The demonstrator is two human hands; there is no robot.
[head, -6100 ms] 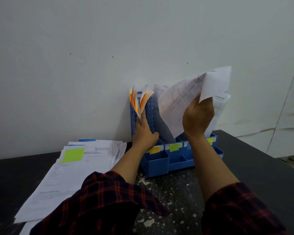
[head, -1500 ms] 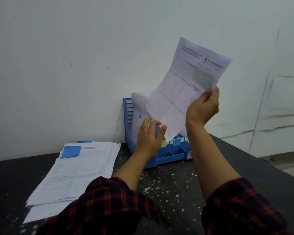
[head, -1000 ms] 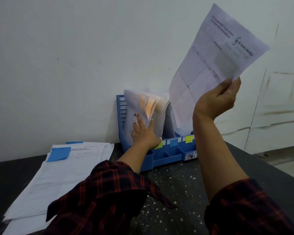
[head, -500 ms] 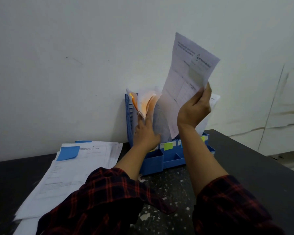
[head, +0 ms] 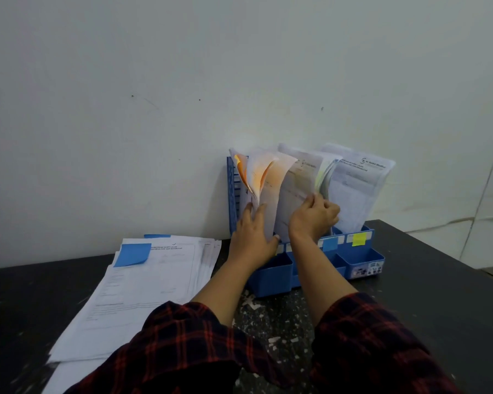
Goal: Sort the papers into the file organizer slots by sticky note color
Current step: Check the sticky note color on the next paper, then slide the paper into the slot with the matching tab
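1. A pale wall [head: 182, 81] fills the upper part of the view, with a few small dark marks on it.
2. The dark speckled counter [head: 439, 294] runs below the wall and carries everything else.
3. A loose stack of papers [head: 143, 294] lies flat on the left of the counter, fanned at its right edge; a blue sticky note [head: 132, 254] sits on the top sheet's upper left corner.
4. The blue file organizer [head: 362, 260] stands against the wall, right of the stack, with open front compartments and upright slots behind them.
5. Filed papers [head: 350, 194] stand upright in the slots; the leftmost bundle shows orange between its curled sheets, and the rightmost bundle leans to the right.
6. The left hand [head: 252, 240] reaches into the left side of the organizer, fingers fairly straight and pressed against the left bundle, thumb on the near side of a sheet.
7. The right hand [head: 313, 217] is at the middle slots, fingers curled round the edge of the standing sheets there.
8. On the organizer's front rail, a blue tag [head: 330, 244] sits left of a yellow tag [head: 359, 239].
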